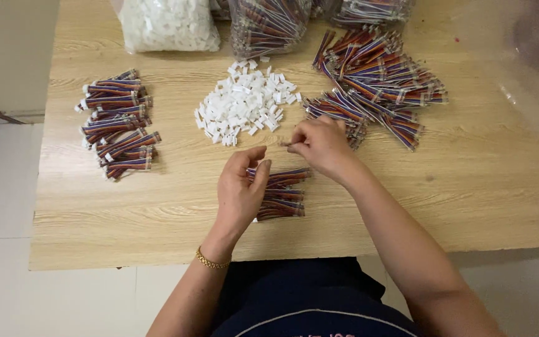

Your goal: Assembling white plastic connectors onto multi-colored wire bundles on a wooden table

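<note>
Far left on the tabletop (157, 237), a heap of finished wire bundles (118, 123) with white ends, well apart from the hands. Left hand (239, 190) sits half curled, fingers (260, 171) loosely open against a small loose bundle of coloured wires (282, 193) lying just beside it; looks like touching, not a firm grip. Right hand (320, 145) is pinched shut on something thin, probably a single wire end; too small to tell. Just above, a pile of white plastic connectors (244, 103); right of it, a big loose heap of unprocessed wire bundles (375, 84). Risks: the pinched piece could slip from such a light hold; a sleeve or wrist could sweep connectors off the pile; the loose bundle could fan out and mix with the heap. Containers, back edge: clear bag of white connectors (168, 25), clear bag of wire bundles (268, 25), another wire bag (372, 9), empty clear plastic (531, 75) at right.
</note>
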